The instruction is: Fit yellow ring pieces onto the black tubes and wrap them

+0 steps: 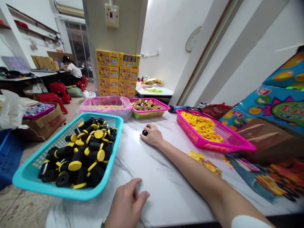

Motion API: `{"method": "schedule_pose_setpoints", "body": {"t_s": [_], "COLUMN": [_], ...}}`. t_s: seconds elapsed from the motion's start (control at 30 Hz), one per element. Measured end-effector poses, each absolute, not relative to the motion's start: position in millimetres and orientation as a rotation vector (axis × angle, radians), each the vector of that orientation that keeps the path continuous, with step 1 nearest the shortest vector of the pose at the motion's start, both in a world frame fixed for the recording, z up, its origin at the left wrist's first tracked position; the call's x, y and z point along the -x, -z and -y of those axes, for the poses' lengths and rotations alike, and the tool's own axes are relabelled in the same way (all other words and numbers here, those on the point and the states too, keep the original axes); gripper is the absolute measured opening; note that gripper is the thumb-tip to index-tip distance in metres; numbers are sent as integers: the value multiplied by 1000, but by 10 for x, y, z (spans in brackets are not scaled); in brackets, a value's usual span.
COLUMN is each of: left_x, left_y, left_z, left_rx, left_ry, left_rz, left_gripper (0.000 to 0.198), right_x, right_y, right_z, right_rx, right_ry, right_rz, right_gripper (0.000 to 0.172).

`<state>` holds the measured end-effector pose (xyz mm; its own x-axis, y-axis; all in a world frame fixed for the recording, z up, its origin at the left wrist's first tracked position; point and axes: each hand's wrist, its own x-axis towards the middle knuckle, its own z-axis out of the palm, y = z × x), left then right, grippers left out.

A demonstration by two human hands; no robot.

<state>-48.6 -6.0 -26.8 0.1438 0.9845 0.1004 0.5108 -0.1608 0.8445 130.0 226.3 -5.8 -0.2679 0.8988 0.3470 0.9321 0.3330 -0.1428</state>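
Observation:
My right hand is stretched far out over the white marble-patterned table, its fingers closed on a small black piece. Most of that piece is hidden under the fingers. Near the front edge, my left hand rests with thumb and forefinger apart and nothing between them. Beside it on the left stands a turquoise basket heaped with black cylinders with yellow caps. To the right of my right arm, yellow plastic rings fill part of a pink basket.
Behind my right hand are a pink basket of gold-and-brown pieces and a pink bag-lined tub. Loose yellow pieces lie by my right forearm. Yellow boxes are stacked beyond. A person sits at a far table.

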Motion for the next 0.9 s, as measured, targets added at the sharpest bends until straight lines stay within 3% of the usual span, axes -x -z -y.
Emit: {"method": "schedule_pose_setpoints", "body": {"t_s": [0.3,0.53,0.7,0.8,0.9], "left_x": [505,499,421,379,351], "left_y": [218,184,124,127,136], "left_z": [126,-23,-195,-273,-330], "left_rx": [-1762,-1964,-2047,-2078,-2084], "left_ry": [-1171,-1121,-1072,-1048,-1005], "left_rz": [-1486,-1578,-1589,-1597,-1603], "left_gripper": [39,40,36,38,39], "right_x": [-1139,-1215,-1287,-1419,-1761], "right_y": [42,-61,-189,-280,-263], "right_z": [-732,-778,-717,-606,-497], "right_rx": [1300,1233,1138,1031,1129], "right_ry": [11,-90,-87,-36,78], "right_rz": [2404,2500,2590,2610,2386], "right_gripper": [31,70,84,83,57]}}
